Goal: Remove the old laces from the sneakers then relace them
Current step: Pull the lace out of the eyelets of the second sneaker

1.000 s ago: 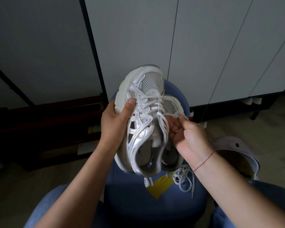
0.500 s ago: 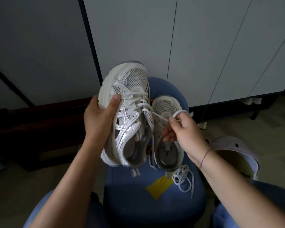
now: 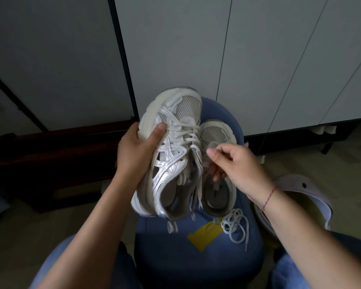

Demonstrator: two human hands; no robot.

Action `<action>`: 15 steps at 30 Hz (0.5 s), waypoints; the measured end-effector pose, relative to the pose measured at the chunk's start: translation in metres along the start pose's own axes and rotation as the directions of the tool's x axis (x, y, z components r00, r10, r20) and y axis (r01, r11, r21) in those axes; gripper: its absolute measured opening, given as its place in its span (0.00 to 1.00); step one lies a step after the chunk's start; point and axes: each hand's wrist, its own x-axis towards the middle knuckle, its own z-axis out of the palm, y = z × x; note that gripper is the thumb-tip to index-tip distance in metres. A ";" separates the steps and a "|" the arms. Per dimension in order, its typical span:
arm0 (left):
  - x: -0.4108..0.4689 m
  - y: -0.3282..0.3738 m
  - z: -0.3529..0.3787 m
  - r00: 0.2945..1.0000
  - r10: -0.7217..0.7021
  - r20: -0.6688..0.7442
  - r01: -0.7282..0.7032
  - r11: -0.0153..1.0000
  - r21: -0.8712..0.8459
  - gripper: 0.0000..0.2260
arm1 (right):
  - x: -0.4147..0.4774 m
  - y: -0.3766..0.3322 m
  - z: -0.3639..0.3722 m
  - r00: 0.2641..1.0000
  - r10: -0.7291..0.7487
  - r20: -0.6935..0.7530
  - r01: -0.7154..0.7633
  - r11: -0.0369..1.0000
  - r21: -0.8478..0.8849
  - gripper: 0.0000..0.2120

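Head view: the left hand (image 3: 138, 151) grips a white and silver sneaker (image 3: 175, 155) by its sole above a blue stool (image 3: 196, 257), its laces (image 3: 189, 132) partly undone. The right hand (image 3: 236, 165) curls just beside them, but the blur hides any pinch. A second sneaker (image 3: 217, 197) and a loose lace (image 3: 227, 223) lie on the stool.

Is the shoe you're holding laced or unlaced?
Partly laced: white laces cross the held sneaker near its toe, while loosened strands hang down by the heel.
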 end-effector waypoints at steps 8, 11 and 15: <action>-0.005 -0.002 0.016 0.993 0.026 0.119 -0.041 0.991 0.128 0.16 | -0.004 0.001 0.008 0.969 -0.236 -0.077 0.223 0.964 -0.145 0.04; -0.007 -0.001 0.017 0.991 0.040 0.131 -0.062 0.984 0.168 0.14 | -0.004 0.001 0.007 0.956 -0.275 -0.099 0.243 0.936 -0.254 0.05; -0.008 0.001 0.020 0.989 0.063 0.132 -0.095 0.965 0.245 0.17 | -0.004 0.000 0.006 0.949 -0.303 -0.093 0.263 0.916 -0.302 0.04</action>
